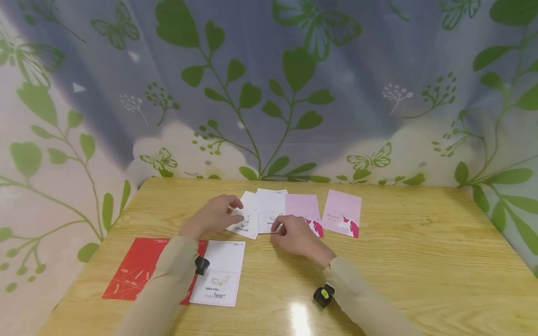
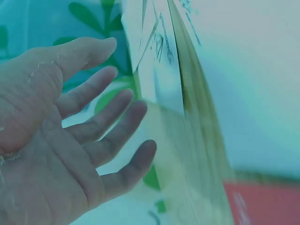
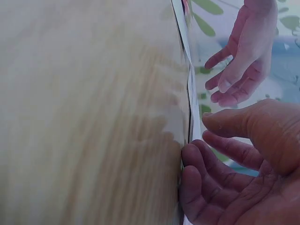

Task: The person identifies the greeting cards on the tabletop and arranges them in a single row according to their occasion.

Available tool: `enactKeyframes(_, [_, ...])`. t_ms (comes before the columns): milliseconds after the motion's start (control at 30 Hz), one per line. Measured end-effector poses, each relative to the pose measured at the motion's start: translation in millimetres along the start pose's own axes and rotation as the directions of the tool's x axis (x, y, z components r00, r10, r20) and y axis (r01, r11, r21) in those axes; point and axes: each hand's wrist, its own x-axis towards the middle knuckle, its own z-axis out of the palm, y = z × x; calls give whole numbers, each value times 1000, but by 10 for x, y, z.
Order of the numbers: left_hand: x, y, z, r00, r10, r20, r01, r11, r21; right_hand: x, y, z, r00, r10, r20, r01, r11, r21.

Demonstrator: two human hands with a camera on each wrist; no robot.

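Observation:
My left hand [image 1: 214, 215] hovers by a white card [image 1: 249, 204] with a small line drawing. Its fingers are loosely bent and apart, with nothing held, as the left wrist view shows its bare palm [image 2: 56, 154]. My right hand [image 1: 297, 235] is low over the lower edges of a white card [image 1: 271, 201] with a framed drawing and a pink card [image 1: 303, 205] with a unicorn. In the right wrist view its relaxed fingers [image 3: 191, 180] rest at the tabletop, the thumb apart from them. The right hand hides part of both cards.
Another pink unicorn card [image 1: 341, 211] lies at the right end of the row. Nearer the front left are a red card [image 1: 133, 268], partly under the left sleeve, and a white card [image 1: 220, 259] reading "heart". A leaf-patterned curtain [image 1: 269, 116] hangs behind the wooden table [image 1: 412, 261].

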Motion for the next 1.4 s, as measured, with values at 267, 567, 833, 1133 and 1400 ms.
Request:
enactKeyframes(267, [482, 214, 71, 995, 102, -4, -101, 992, 79, -6, 166, -167, 997, 82, 13, -82, 997, -5])
enactKeyframes(567, [708, 341, 120, 998, 13, 69, -23, 988, 150, -7, 228, -236, 993, 114, 32, -114, 993, 2])
enactKeyframes(833, [734, 306, 172, 989, -90, 120, 64, 976, 208, -8, 258, -240, 993, 113, 32, -113, 994, 7])
enactKeyframes(1133, [752, 288, 200, 984, -121, 127, 84, 959, 270, 3, 254, -236, 991, 114, 65, -115, 993, 1])
enactKeyframes(1400, [765, 332, 193, 982, -135, 129, 96, 957, 273, 36, 288, -277, 991, 123, 43, -117, 986, -118])
